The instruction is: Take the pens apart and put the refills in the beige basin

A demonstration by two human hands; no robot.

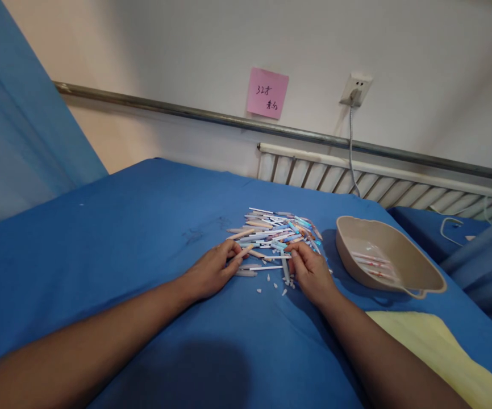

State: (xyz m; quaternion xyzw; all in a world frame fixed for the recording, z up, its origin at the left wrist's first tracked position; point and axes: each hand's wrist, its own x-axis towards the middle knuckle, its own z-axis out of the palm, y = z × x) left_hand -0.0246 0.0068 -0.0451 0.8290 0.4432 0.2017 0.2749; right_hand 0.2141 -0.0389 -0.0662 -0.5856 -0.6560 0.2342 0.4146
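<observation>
My left hand (218,268) is closed around a peach-coloured pen barrel (245,251), its tip pointing to the upper right. Opposite it, my right hand (312,272) pinches a thin white pen refill (279,257) that points left toward the barrel. The two pieces look apart. Just beyond both hands lies a loose pile of pen parts (271,227), with barrels in peach, grey, blue and brown and thin white refills among them. Several small white pen tips (275,286) are scattered on the blue cloth between my wrists. My fingers partly cover the near edge of the pile.
On the right stands a beige plastic basin (416,261) with several red-and-white pens (374,266) inside. A yellow cloth (425,335) lies near my right forearm. The blue-covered table (135,227) meets a wall with a radiator (305,167), metal rail and plugged socket (357,90).
</observation>
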